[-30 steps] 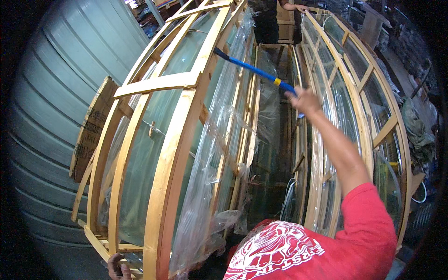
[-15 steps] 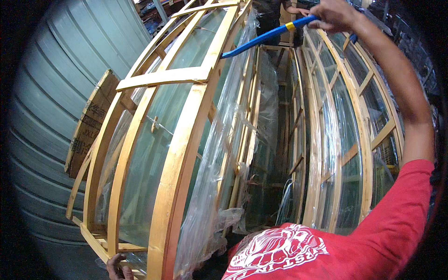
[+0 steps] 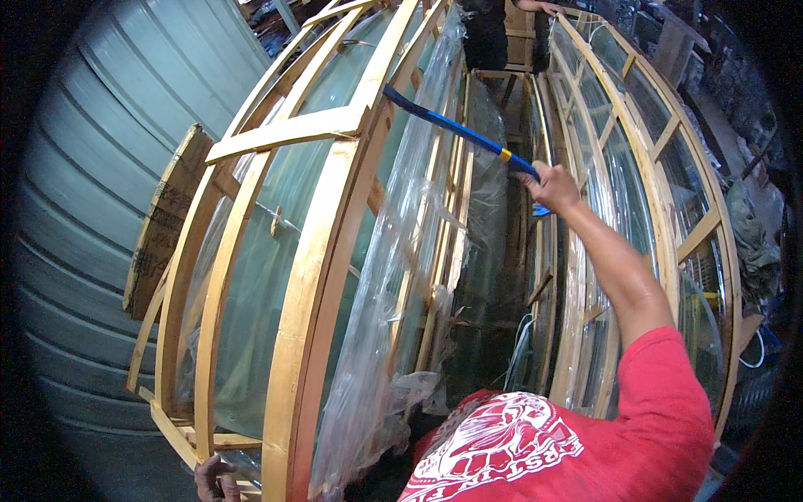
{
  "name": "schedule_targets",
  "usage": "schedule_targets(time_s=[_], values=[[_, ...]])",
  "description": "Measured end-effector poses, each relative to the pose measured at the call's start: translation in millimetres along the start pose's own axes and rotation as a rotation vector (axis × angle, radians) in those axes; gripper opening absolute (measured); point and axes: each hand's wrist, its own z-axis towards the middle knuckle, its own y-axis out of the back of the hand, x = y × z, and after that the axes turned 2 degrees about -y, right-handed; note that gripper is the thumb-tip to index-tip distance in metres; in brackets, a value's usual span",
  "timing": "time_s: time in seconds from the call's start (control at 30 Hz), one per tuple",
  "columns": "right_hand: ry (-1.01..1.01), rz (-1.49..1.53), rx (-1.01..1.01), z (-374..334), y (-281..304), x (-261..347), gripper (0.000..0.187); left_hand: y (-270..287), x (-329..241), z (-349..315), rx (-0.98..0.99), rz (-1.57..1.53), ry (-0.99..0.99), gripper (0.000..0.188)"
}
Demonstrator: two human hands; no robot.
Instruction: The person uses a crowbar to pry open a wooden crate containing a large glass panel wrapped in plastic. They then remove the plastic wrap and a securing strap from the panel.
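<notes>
Blue pry bar [image 3: 447,127] (right hand [image 3: 550,186])

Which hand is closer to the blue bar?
The right. The right hand grips the blue bar by its handle end, raised high. The left hand is far below, on the wooden frame at its bottom corner.

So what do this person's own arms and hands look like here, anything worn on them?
Both hands are bare: no gloves, rings or watch show. The right hand leads into a bare forearm, uncovered up to a short red sleeve of a T-shirt that carries a white printed graphic on the chest. Of the left hand only the fingers and knuckles show at the lower edge; its arm and sleeve are out of view.
</notes>
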Motion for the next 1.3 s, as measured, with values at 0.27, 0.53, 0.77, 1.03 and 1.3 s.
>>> schedule_targets(time_s=[0.27, 0.53, 0.77, 1.03, 1.3], values=[[0.094, -0.239, 0.075, 26.8, 139.9, 19.4, 0.046, 2.0, 29.0, -0.3, 0.030, -0.236, -0.042, 0.041], [0.246, -0.820, -0.019, -32.9, 318.3, 92.1, 0.046, 5.7, 5.7, -10.1, 0.138, -0.058, -0.380, 0.067], [0.427, -0.631, -0.058, -92.5, 313.8, 100.6, 0.036, 4.4, -2.4, -20.9, 0.148, 0.033, -0.492, 0.053], [0.529, -0.649, -0.064, -98.9, 309.7, 149.0, 0.032, 2.6, -0.4, -25.0, 0.090, 0.007, -0.503, 0.042], [0.606, -0.696, -0.056, -59.5, 330.1, 168.1, 0.040, 1.6, -1.6, -25.2, 0.067, 0.008, -0.452, 0.037]])
